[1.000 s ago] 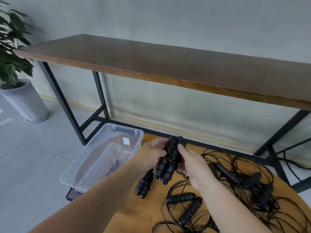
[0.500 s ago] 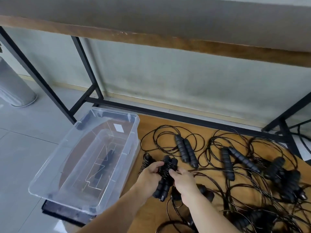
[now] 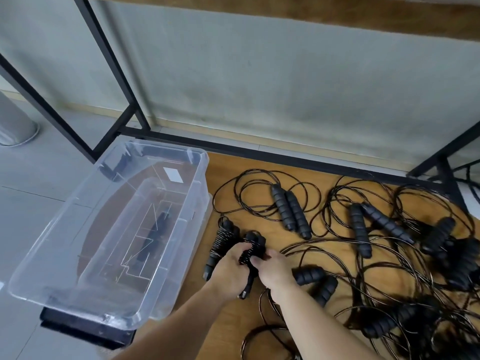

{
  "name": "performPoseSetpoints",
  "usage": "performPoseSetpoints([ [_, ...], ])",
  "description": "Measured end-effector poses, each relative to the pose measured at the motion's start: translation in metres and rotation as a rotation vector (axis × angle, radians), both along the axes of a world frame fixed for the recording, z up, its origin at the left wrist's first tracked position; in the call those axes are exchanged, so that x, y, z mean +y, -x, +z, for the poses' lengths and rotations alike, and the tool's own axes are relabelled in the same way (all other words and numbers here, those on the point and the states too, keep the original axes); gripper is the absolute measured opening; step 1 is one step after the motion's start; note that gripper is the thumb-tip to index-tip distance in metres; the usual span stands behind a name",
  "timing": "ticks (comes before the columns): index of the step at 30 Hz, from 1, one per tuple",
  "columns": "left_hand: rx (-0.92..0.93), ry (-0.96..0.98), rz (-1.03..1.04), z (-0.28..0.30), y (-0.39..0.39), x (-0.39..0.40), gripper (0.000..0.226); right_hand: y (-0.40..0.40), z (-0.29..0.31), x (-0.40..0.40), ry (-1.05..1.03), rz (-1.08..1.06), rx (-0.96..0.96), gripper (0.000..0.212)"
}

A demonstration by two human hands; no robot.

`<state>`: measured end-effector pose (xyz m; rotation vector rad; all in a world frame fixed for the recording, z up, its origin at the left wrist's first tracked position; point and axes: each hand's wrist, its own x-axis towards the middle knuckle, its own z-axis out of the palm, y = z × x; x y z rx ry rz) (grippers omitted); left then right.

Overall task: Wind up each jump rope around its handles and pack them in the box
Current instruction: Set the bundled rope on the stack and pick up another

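From the head camera, both hands meet over a wound jump rope point(image 3: 253, 249) low above the wooden floor board point(image 3: 259, 320). The left hand point(image 3: 230, 268) curls round its coil, and the right hand point(image 3: 272, 266) pinches it with thumb and fingers; much of the bundle is hidden under them.

The clear plastic box point(image 3: 200, 193) stands just left of the hands. Dark shapes show through its bottom, too unclear to name.

A second wound rope point(image 3: 220, 242) lies beside the left hand, near the box. Unwound ropes point(image 3: 291, 216) spread to the right: four handle pairs read clearly, while the tangle at the right edge is blurred beyond counting.
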<state>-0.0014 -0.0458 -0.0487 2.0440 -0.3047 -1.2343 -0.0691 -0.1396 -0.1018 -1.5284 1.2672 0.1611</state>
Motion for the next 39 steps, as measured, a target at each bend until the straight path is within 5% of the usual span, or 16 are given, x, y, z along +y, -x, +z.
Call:
performPoseSetpoints([
  [7, -0.317, -0.010, -0.193, -0.001, 0.006, 0.001, 0.058, 0.002, 0.024, -0.015, 0.084, 0.154, 0.130, 0.038],
  [10, -0.410, 0.018, -0.118, 0.001, 0.014, 0.002, 0.047, 0.019, 0.049, -0.032, 0.044, 0.059, -0.004, 0.008],
  [12, -0.414, 0.051, -0.087, 0.003, 0.023, 0.001, 0.038, 0.038, 0.069, -0.045, 0.000, -0.055, -0.091, 0.008],
  [19, -0.138, 0.028, -0.092, 0.007, 0.076, -0.003, 0.021, 0.125, 0.102, -0.072, 0.019, -0.125, -0.123, 0.011],
  [26, 0.105, 0.028, 0.274, 0.017, 0.150, 0.000, 0.019, 0.209, 0.080, -0.059, 0.243, 0.281, 0.079, 0.013],
  [30, 0.083, 0.034, 0.375, 0.025, 0.193, -0.002, 0.020, 0.234, 0.066, -0.058, 0.291, 0.505, 0.153, 0.017],
  [39, 0.443, -0.029, 0.800, 0.035, 0.263, -0.006, 0.020, 0.248, 0.070, -0.060, 0.191, 0.519, 0.139, 0.016],
])
